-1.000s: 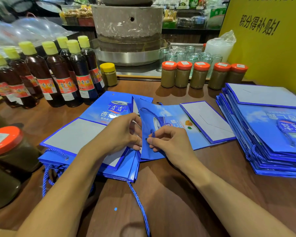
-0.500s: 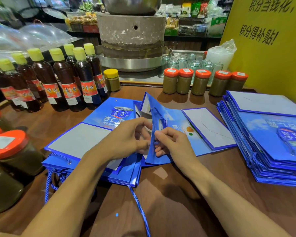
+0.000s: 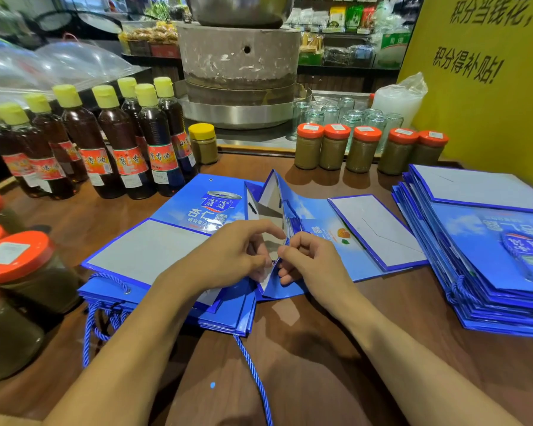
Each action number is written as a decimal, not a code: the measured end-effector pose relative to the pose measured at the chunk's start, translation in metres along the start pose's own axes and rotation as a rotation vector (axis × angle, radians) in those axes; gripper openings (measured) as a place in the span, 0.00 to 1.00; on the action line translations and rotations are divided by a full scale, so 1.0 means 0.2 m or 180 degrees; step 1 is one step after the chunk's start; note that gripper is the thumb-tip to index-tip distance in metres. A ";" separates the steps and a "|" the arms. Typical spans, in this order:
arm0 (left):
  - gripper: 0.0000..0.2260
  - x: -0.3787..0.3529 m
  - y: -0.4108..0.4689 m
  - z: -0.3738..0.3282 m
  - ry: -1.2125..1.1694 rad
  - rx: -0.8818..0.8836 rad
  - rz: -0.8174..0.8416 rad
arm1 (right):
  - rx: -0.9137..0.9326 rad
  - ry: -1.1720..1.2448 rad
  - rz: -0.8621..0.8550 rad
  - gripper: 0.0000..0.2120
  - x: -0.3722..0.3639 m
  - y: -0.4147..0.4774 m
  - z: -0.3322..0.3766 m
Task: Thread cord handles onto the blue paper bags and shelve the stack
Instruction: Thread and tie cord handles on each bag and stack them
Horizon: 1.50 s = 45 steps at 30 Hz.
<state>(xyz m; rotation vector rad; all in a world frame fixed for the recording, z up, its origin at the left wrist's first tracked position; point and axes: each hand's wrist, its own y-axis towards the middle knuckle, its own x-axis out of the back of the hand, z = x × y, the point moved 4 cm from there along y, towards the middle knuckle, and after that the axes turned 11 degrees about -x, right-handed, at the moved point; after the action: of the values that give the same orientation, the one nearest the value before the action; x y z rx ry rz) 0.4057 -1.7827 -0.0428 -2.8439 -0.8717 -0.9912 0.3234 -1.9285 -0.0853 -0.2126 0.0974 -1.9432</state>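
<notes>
One blue paper bag lies at the middle of the wooden worktop, between two stacks of the same bags. It is glossy sky blue with white cloud print and a small orange fruit picture. Its grey base panel, edged in dark blue, is folded flat toward the right. The mouth end is lifted so that one wall stands up in a peak, showing a pale lining and a dark punched hole.

Both hands meet at the near edge of that raised wall. The left hand has its fingers curled and nips the edge from the left. The right hand, also curled, nips it from the right. Whether a cord end sits between the fingertips cannot be told.

One twisted blue cord trails from under the left stack to the near edge, and looped cords hang off that stack's near-left corner. The right stack sits by the right edge; the bags in either stack cannot be counted.

Along the far-left edge stand eight visible yellow-capped sesame oil bottles, with one yellow-lidded jar beside them. Five orange-lidded paste jars line the far edge, and four larger orange-lidded jars crowd the left edge.
</notes>
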 end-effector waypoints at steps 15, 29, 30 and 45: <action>0.25 0.01 0.00 0.02 -0.0272 0.0411 0.0042 | 0.0064 0.0221 0.0117 0.07 0.02 0.03 -0.02; 0.17 0.03 -0.01 0.06 -0.0693 0.0975 -0.0344 | 0.0112 0.1034 0.0142 0.04 0.08 0.02 0.02; 0.16 0.03 -0.01 0.06 -0.0713 0.1004 -0.0364 | 0.0059 0.1283 0.0157 0.06 0.09 0.02 0.03; 0.14 0.04 -0.01 0.13 -0.0465 0.1491 -0.1033 | -0.0042 0.0150 -0.0492 0.11 0.17 0.05 0.06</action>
<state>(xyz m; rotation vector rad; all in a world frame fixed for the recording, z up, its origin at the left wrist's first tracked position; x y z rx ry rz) 0.4242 -1.7721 -0.0598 -2.4407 -1.3978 -0.5010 0.3235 -1.9639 -0.0717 -0.1876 0.1283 -2.1026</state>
